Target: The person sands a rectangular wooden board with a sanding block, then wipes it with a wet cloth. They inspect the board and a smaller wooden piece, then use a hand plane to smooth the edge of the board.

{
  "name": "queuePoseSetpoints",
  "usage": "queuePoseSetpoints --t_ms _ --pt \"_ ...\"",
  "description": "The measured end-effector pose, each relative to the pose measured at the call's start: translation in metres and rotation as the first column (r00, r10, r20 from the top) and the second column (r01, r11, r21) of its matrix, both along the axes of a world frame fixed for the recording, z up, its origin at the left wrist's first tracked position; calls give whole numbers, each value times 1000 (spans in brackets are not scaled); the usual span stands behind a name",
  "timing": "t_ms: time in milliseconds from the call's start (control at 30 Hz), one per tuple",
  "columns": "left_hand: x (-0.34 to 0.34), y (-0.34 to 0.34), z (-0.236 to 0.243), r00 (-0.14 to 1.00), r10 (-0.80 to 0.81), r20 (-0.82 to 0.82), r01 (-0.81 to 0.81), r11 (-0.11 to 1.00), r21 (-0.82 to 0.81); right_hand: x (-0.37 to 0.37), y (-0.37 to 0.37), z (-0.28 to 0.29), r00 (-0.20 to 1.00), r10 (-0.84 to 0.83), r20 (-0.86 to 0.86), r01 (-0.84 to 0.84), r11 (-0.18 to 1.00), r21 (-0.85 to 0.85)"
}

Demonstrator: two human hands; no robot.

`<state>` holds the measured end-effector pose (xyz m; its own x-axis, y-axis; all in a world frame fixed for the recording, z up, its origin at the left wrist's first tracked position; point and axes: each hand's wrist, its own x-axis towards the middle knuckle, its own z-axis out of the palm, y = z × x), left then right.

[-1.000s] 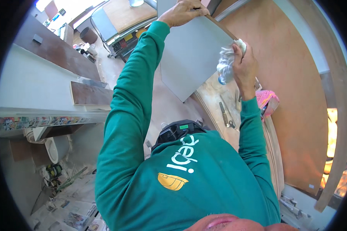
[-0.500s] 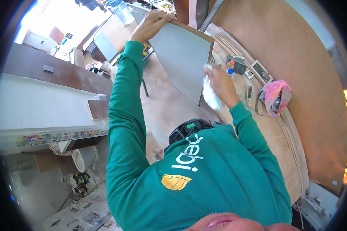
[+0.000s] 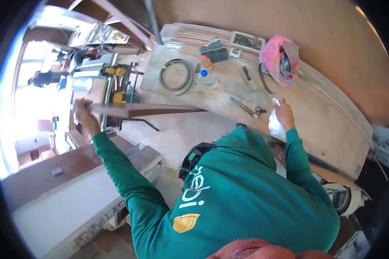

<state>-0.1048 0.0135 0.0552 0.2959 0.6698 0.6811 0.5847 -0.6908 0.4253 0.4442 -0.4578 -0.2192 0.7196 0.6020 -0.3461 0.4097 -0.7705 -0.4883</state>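
My left hand (image 3: 85, 113) grips the end of a board (image 3: 142, 111), now seen nearly edge-on, blurred at that end. My right hand (image 3: 284, 113) holds a crumpled white cloth (image 3: 275, 124) over the near edge of the pale workbench (image 3: 320, 125). Scissors (image 3: 259, 110) and a bladed hand tool (image 3: 242, 106) lie left of that hand. Beyond them stand a bottle with a blue cap (image 3: 208, 81) and one with a red cap (image 3: 206, 64). A coiled dark strip (image 3: 187, 78) lies farther left, and a pink bag (image 3: 278, 60) of items sits at the back.
Two other people (image 3: 83, 57) (image 3: 45, 78) are at the far left by a bright window. A metal-legged stand with yellow parts (image 3: 119, 97) is beyond the board. A low white partition with brown top (image 3: 47, 181) runs along my left, and a large brown panel (image 3: 333, 34) rises behind the bench.
My view has turned toward the bench. My left hand has swung the board leftward and down, so its pale face no longer shows. My right hand with the cloth has come away from the board.
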Motion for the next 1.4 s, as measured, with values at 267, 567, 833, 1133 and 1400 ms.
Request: queuePoseSetpoints --t_ms 267,567,833,1133,1400 --pt "-5 -1 -2 963 148 225 -112 979 -168 86 -90 -54 973 -221 68 228 965 -126" --pt "-46 16 2 966 155 206 -114 974 -196 134 -26 1 992 130 -6 -130 992 5" --pt "-31 26 4 964 145 223 -94 970 -225 100 167 50 957 281 69 -279 833 477" --pt "-50 4 1 984 175 -19 -176 982 -63 73 208 -24 424 850 313 -854 490 -174" --pt "-20 -27 18 966 218 143 -171 944 -284 93 192 -172 -13 939 343 -926 118 -357"
